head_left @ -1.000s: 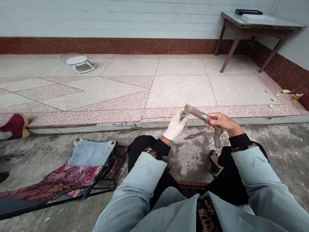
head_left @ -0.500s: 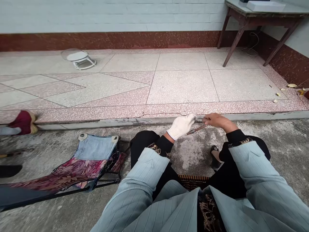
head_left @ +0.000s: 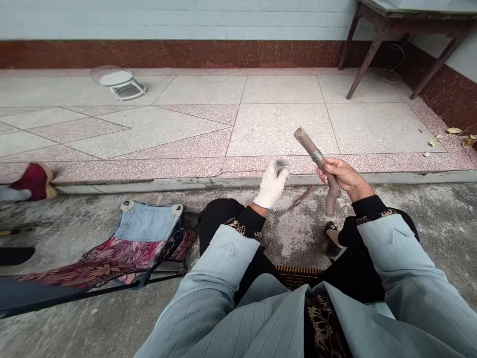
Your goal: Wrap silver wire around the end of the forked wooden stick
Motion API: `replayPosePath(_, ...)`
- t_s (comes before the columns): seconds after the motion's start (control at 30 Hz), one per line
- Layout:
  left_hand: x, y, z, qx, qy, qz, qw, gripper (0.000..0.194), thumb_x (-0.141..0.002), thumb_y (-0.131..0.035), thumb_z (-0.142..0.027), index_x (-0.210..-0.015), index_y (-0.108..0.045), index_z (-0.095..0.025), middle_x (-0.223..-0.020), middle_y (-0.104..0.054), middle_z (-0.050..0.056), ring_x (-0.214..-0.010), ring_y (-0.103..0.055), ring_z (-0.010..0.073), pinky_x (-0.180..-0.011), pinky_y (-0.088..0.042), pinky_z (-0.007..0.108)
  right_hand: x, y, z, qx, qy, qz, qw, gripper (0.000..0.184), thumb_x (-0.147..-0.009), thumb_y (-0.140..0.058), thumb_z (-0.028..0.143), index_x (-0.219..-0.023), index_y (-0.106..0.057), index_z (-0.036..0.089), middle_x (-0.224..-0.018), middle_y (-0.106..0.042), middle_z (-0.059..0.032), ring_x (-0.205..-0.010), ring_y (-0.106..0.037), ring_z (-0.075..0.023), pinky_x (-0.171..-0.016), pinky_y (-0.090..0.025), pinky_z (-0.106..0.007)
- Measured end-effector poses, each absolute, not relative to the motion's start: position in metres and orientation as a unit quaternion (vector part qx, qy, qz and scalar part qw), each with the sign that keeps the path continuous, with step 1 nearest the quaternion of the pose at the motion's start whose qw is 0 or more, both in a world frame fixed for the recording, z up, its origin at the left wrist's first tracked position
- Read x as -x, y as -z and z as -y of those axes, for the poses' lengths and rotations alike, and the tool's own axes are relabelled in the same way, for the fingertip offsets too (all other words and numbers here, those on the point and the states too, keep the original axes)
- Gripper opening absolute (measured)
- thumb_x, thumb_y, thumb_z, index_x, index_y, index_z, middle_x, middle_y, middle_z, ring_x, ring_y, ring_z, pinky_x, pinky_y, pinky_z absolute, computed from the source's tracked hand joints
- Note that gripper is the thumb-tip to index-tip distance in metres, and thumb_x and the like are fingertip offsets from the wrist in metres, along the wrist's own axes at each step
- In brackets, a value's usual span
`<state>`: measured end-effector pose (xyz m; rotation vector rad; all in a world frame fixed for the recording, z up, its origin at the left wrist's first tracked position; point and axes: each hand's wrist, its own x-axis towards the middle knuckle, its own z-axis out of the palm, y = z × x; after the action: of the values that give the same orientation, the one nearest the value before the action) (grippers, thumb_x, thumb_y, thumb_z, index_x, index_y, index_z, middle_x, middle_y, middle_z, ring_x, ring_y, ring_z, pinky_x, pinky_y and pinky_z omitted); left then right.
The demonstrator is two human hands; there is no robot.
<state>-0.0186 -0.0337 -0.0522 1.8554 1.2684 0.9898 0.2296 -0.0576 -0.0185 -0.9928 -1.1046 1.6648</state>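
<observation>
In my bare right hand (head_left: 345, 176) is a crooked wooden stick (head_left: 308, 142), gripped just below a band of silvery wire (head_left: 316, 156) coiled round it. Its cut upper end points up and to the left; its knobbly lower end hangs below my fingers. My left hand (head_left: 273, 184), in a white knitted glove, is held to the left of the stick, apart from it. The gloved fingers are curled together, and what they pinch, if anything, is too small to make out. On the concrete below lies a thin reddish-brown stick (head_left: 301, 198).
A folding chair (head_left: 145, 223) with denim and floral cloth stands at left, near another person's red shoe (head_left: 33, 181). Beyond the raised step edge (head_left: 179, 184) are a small white stool (head_left: 126, 87) and a wooden table (head_left: 383, 25). My shoe (head_left: 331, 238) is below my right hand.
Half a second ago both hands were together at the wire band. Since then they have parted, and the stick has swung upright-tilted in my right hand. The view has tipped downward slightly.
</observation>
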Motion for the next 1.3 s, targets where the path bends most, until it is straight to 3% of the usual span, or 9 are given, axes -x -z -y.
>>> replayPosePath(0.27, 0.022, 0.055, 0.041, -0.779, -0.332, -0.471, 0.246, 0.025, -0.100, -0.048, -0.025, -0.122, -0.058, -0.020, -0.114, -0.074, 0.006, -0.098, -0.073, 0.0179, -0.087, -0.055, 0.031, -0.231, 0.030, 0.046, 0.460, -0.645, 0.374, 0.483, 0.053, -0.060, -0.093, 0.044, -0.097, -0.066, 0.016, -0.075, -0.063, 0.0003, -0.062, -0.054, -0.0099, -0.055, -0.046, -0.022)
replayPosePath(0.37, 0.021, 0.056, 0.043, -0.834, -0.280, -0.438, 0.186, 0.026, -0.103, -0.046, -0.027, -0.125, -0.058, -0.021, -0.117, -0.075, 0.007, -0.097, -0.075, 0.0195, -0.085, -0.055, 0.031, -0.232, 0.036, 0.041, 0.518, -0.609, 0.389, 0.458, 0.042, -0.070, -0.085, 0.039, -0.100, -0.067, 0.016, -0.074, -0.063, 0.0003, -0.061, -0.054, -0.0102, -0.057, -0.046, -0.023)
replayPosePath(0.47, 0.022, 0.057, 0.045, -0.868, -0.238, -0.420, 0.116, 0.028, -0.105, -0.042, -0.029, -0.125, -0.060, -0.022, -0.112, -0.076, 0.007, -0.090, -0.075, 0.0209, -0.077, -0.054, 0.031, -0.230, 0.041, 0.037, 0.649, -0.482, 0.481, 0.339, 0.029, -0.081, -0.074, 0.027, -0.107, -0.071, 0.016, -0.075, -0.063, -0.0008, -0.062, -0.053, -0.0111, -0.060, -0.044, -0.025)
replayPosePath(0.57, 0.023, 0.058, 0.046, -0.882, -0.214, -0.408, 0.093, 0.029, -0.106, -0.041, -0.031, -0.123, -0.062, -0.021, -0.105, -0.076, 0.008, -0.085, -0.074, 0.0217, -0.073, -0.051, 0.031, -0.228, 0.044, 0.039, 0.673, -0.392, 0.615, 0.124, 0.025, -0.081, -0.073, 0.021, -0.106, -0.077, 0.016, -0.081, -0.068, -0.0034, -0.068, -0.055, -0.0129, -0.063, -0.042, -0.027)
replayPosePath(0.73, 0.025, 0.053, 0.046, -0.854, -0.209, -0.393, 0.271, 0.023, -0.100, -0.048, -0.026, -0.117, -0.062, -0.023, -0.095, -0.074, 0.002, -0.081, -0.070, 0.0181, -0.074, -0.050, 0.030, -0.229, 0.036, 0.050, 0.384, -0.645, 0.653, -0.103, 0.035, -0.078, -0.078, 0.030, -0.107, -0.078, 0.009, -0.072, -0.065, 0.0001, -0.060, -0.052, -0.0099, -0.060, -0.043, -0.026)
replayPosePath(0.87, 0.024, 0.050, 0.044, -0.759, -0.279, -0.417, 0.416, 0.023, -0.093, -0.051, -0.020, -0.113, -0.060, -0.020, -0.100, -0.072, 0.002, -0.084, -0.068, 0.0155, -0.075, -0.052, 0.028, -0.237, 0.030, 0.054, 0.294, -0.729, 0.617, 0.051, 0.059, -0.077, -0.086, 0.038, -0.126, -0.072, 0.010, -0.082, -0.070, -0.0007, -0.066, -0.056, -0.0087, -0.063, -0.047, -0.023)
replayPosePath(1.03, 0.019, 0.054, 0.044, -0.689, -0.392, -0.470, 0.389, 0.024, -0.095, -0.049, -0.019, -0.117, -0.058, -0.017, -0.088, -0.069, 0.002, -0.081, -0.067, 0.0148, -0.079, -0.053, 0.028, -0.232, 0.032, 0.053, 0.303, -0.734, 0.499, 0.347, 0.046, -0.075, -0.089, 0.042, -0.104, -0.072, 0.010, -0.078, -0.067, -0.0021, -0.060, -0.057, -0.0080, -0.055, -0.046, -0.020)
replayPosePath(1.2, 0.017, 0.057, 0.049, -0.744, -0.349, -0.481, 0.305, 0.026, -0.101, -0.046, -0.025, -0.124, -0.056, -0.020, -0.097, -0.073, 0.003, -0.082, -0.070, 0.0155, -0.080, -0.053, 0.029, -0.214, 0.036, 0.046, 0.378, -0.734, 0.345, 0.446, 0.051, -0.063, -0.095, 0.037, -0.098, -0.067, 0.015, -0.076, -0.063, -0.0002, -0.060, -0.055, -0.0086, -0.054, -0.048, -0.020)
replayPosePath(1.3, 0.016, 0.058, 0.053, -0.832, -0.230, -0.455, 0.216, 0.028, -0.103, -0.044, -0.027, -0.127, -0.057, -0.021, -0.102, -0.076, 0.005, -0.082, -0.072, 0.0183, -0.073, -0.052, 0.029, -0.208, 0.042, 0.038, 0.461, -0.689, 0.315, 0.462, 0.039, -0.069, -0.090, 0.034, -0.092, -0.064, 0.016, -0.074, -0.062, -0.0009, -0.061, -0.054, -0.0100, -0.054, -0.048, -0.022)
